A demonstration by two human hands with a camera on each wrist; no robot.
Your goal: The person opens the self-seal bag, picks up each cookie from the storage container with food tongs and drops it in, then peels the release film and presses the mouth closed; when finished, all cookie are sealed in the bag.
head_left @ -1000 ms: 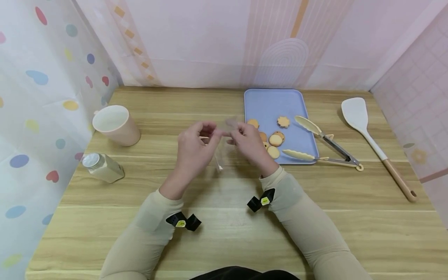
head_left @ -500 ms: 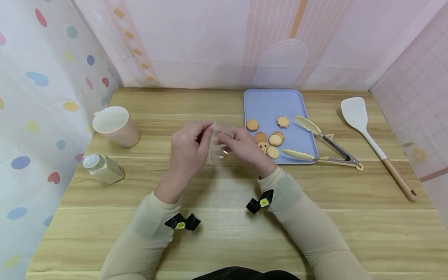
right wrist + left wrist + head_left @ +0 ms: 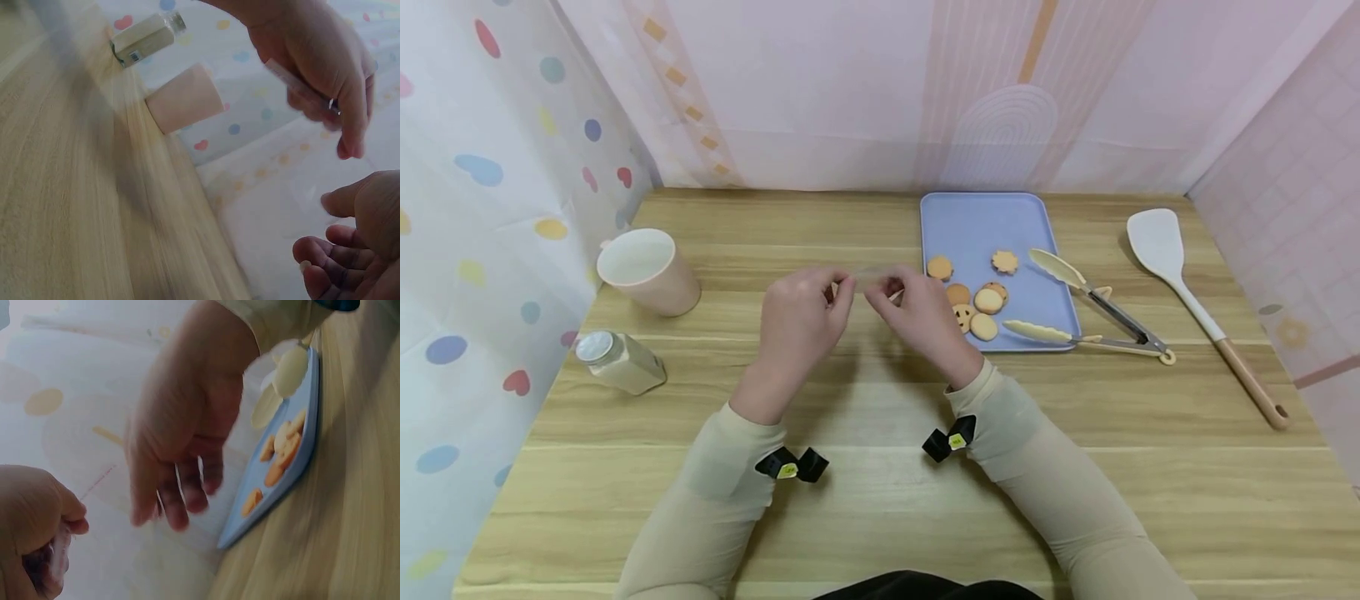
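My left hand (image 3: 799, 321) pinches a thin, clear plastic bag (image 3: 299, 84) between thumb and fingers above the table's middle. A reddish line along the bag's edge sticks out from those fingers in the left wrist view. Facing it, my right hand (image 3: 927, 321) has its thumb and fingers apart in the right wrist view, close to the film. Whether it touches the film cannot be told. Behind the right hand lies a blue tray (image 3: 988, 221) with several cookies (image 3: 988, 301), round ones and a flower-shaped one (image 3: 1004, 262).
Cream-tipped tongs (image 3: 1120, 321) lie partly on the tray's right side. Farther right is a white spatula (image 3: 1157, 242) with a wooden handle. On the left stand a pink mug (image 3: 658, 279) and a tilted-looking jar (image 3: 625, 364) with a pale lid. Patterned cloth walls surround the table.
The right hand's fingers have shifted on or off the film, and both hands now face each other with a small gap. Less of the bag shows below them. Nothing else has moved.
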